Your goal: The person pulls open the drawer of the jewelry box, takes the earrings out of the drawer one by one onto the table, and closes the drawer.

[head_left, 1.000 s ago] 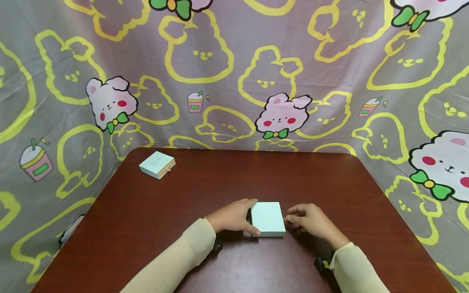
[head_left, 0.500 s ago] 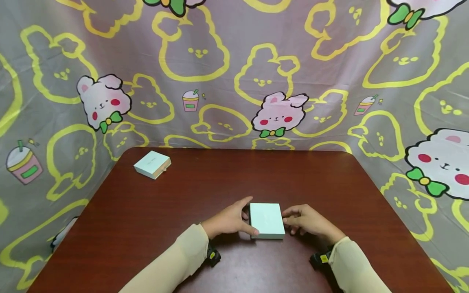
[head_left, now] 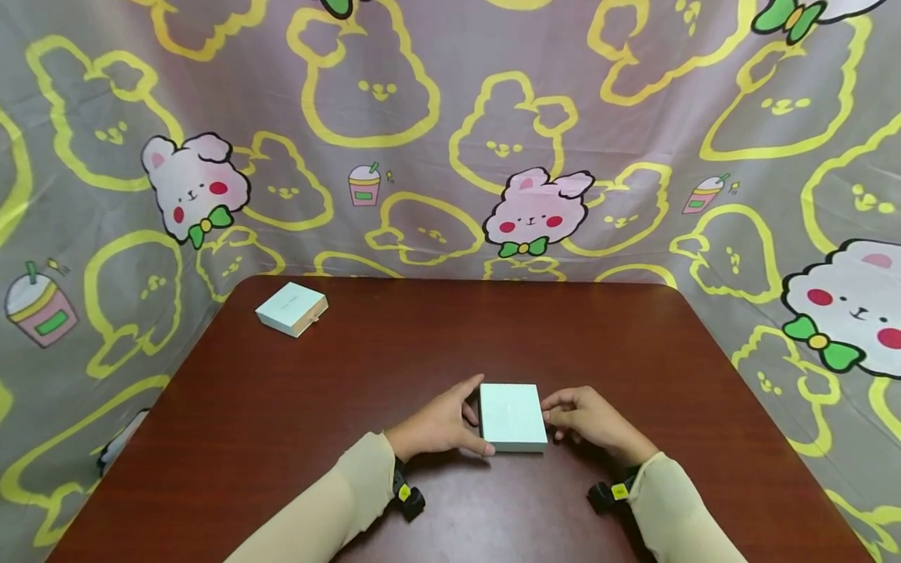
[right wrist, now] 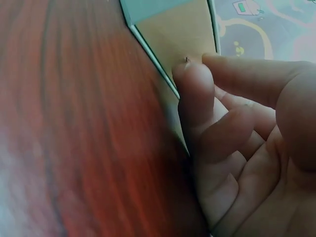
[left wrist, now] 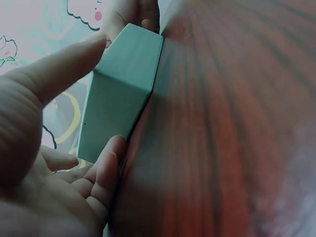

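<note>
A pale mint drawer box (head_left: 512,417) lies flat on the brown table between both hands. My left hand (head_left: 442,422) holds it from the left, thumb by the near left corner and index finger by the far left corner. In the left wrist view, the thumb (left wrist: 69,66) and other fingers (left wrist: 106,170) spread around the box's mint sides (left wrist: 116,98). On the right, my right hand (head_left: 587,417) pinches with thumb and index finger at the middle of the tan drawer front (right wrist: 173,32). The fingertips mostly hide the small pull tab there.
A second mint box (head_left: 291,309) with a tan side and small tab sits at the table's far left corner. The brown table (head_left: 422,336) ends at a patterned grey cloth (head_left: 422,172) that hangs behind it and along both sides.
My right hand has closed in on the box's right side, its fingertips now covering the tab. The left index finger has shifted slightly off the far left corner. The head view has shifted slightly.
</note>
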A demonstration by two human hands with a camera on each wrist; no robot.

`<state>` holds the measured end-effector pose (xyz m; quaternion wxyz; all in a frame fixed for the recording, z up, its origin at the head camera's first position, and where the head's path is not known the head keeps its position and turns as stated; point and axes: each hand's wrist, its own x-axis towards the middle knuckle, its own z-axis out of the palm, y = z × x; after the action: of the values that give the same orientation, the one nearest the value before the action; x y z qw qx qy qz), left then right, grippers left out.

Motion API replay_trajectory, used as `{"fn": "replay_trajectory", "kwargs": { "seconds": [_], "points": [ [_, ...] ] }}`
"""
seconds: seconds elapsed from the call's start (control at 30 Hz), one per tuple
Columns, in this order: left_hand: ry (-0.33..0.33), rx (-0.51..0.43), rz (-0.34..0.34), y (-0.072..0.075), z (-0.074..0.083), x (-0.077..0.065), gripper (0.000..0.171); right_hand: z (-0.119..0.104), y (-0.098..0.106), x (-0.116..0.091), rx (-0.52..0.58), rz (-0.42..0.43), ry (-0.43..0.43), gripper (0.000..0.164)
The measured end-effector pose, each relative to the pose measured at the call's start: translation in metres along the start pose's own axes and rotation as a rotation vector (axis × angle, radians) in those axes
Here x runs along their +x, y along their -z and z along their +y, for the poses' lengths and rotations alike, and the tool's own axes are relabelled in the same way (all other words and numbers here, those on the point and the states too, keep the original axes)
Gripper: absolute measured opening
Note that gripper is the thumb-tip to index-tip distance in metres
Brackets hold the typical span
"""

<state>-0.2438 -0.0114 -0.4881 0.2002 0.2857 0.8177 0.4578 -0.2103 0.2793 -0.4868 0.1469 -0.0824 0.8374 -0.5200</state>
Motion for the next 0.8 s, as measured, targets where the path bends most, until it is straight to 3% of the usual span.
{"fn": "replay_trajectory", "kwargs": {
  "seconds": [0.13, 0.23, 0.8],
  "points": [
    [-0.018, 0.131, 0.002, -0.0014, 0.0012, 0.0005, 0.122, 0.0023, -0.0031, 0.0008, -0.006, 0.039, 0.008, 0.015],
    [-0.026, 0.168, 0.012, -0.0019, 0.0013, 0.0010, 0.120, 0.0031, -0.0032, 0.0013, -0.010, 0.050, 0.010, 0.012],
    [-0.019, 0.123, 0.029, -0.0001, -0.0004, 0.0019, 0.110, -0.0001, -0.0033, 0.0020, -0.073, 0.063, 0.039, 0.005]
  ]
}}
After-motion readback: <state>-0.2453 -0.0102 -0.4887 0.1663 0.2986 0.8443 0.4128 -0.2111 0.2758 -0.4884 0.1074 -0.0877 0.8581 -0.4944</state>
